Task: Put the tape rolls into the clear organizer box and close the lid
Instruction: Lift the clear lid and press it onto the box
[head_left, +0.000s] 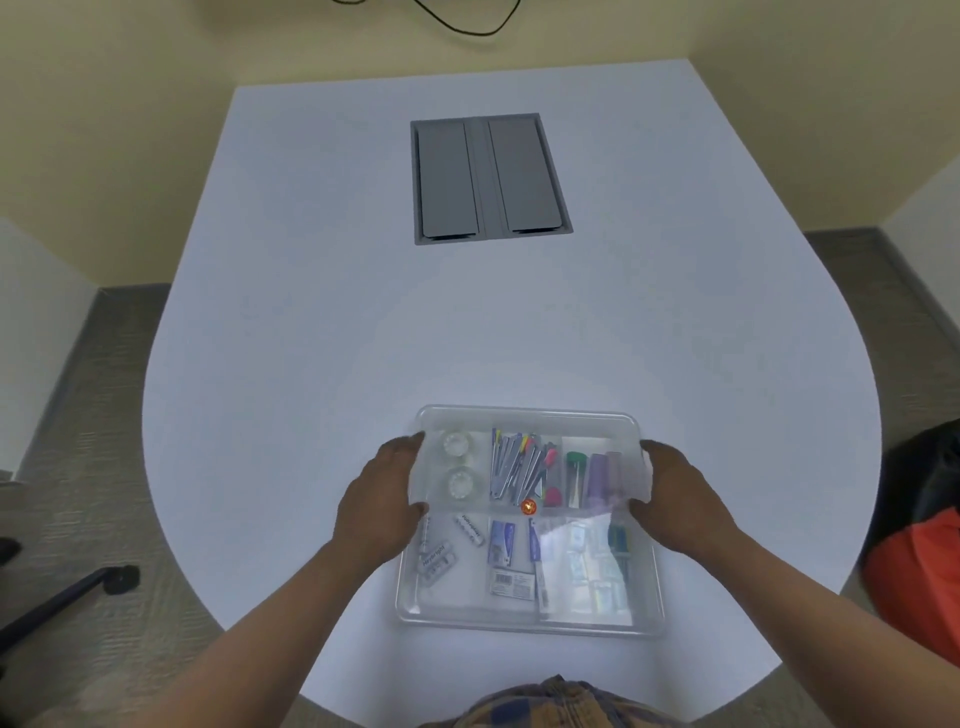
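The clear organizer box lies on the white table just in front of me, with its see-through lid resting over it. Two clear tape rolls lie in the far-left compartment, one behind the other. My left hand grips the lid's left edge, thumb on top. My right hand grips the right edge the same way. Pens, glue sticks and small packets fill the other compartments under the lid.
A grey cable hatch is set into the table farther back. A chair base stands on the floor at the left. A black and orange bag lies at the right table edge.
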